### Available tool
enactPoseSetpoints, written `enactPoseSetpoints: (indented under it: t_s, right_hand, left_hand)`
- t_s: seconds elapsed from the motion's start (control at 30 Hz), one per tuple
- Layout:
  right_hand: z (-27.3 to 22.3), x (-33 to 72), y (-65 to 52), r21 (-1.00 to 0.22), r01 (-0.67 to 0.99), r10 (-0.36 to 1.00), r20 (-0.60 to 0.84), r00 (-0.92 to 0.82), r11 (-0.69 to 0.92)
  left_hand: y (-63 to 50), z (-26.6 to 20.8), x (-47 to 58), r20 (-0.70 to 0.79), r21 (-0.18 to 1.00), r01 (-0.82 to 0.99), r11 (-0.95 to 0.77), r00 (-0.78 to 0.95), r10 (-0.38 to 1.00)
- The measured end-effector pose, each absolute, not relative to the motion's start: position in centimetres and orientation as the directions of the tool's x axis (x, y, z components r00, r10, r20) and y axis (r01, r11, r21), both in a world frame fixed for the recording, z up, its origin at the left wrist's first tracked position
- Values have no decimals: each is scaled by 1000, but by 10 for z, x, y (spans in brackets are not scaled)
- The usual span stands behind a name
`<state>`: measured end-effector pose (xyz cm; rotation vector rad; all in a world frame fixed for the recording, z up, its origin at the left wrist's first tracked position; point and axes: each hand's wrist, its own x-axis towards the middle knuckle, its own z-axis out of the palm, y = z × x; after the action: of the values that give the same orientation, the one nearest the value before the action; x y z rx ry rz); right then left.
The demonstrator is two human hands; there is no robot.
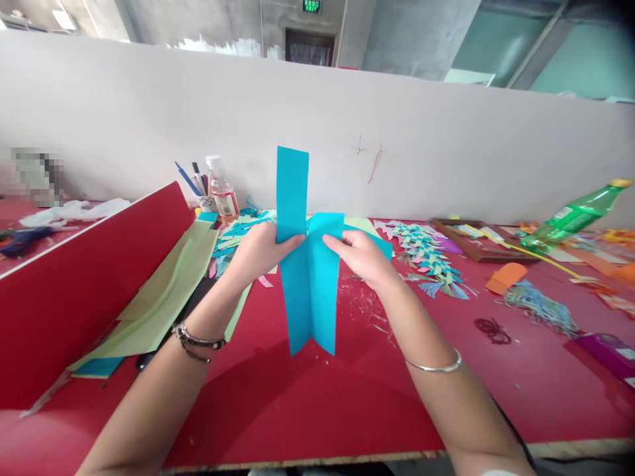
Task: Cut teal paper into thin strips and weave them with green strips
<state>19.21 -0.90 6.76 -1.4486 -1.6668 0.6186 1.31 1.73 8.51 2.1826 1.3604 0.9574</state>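
A creased sheet of blue paper (322,297) is held upright above the red table, its lower edge hanging toward me. My left hand (265,248) pinches its left side, thumb in front and fingers hidden behind. My right hand (364,254) grips the right side with thumb and fingers. One narrow panel stands tall above the left thumb, while the right part bends back behind my right hand. A vertical fold runs down the middle of the lower part.
Left, a red divider (99,291) stands beside pale green paper sheets (169,284). A plastic bottle (225,192) and pen cup sit behind. To the right lie braided paper strips (426,254), thread bundles (540,307), a tilted green bottle (570,215) and a wooden tray (446,231).
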Motion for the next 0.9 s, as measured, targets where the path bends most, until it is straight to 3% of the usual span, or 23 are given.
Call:
enactPoseSetpoints:
  t_s: [0.2,0.57,0.77,0.9]
  right_hand:
    - [61,188,-3,-843,452,934,354,57,292]
    - [59,187,-1,-830,464,922,380,65,310]
    - [61,189,-1,-843,455,908,391,151,287]
    - [57,192,2,-870,407,895,388,221,277]
  left_hand:
    - [23,79,12,316,740,507,-442,319,894]
    - [29,72,14,276,847,359,-393,335,901]
    - [28,75,10,291,808,467,-359,213,933]
    - [22,79,12,223,811,438,-388,382,897]
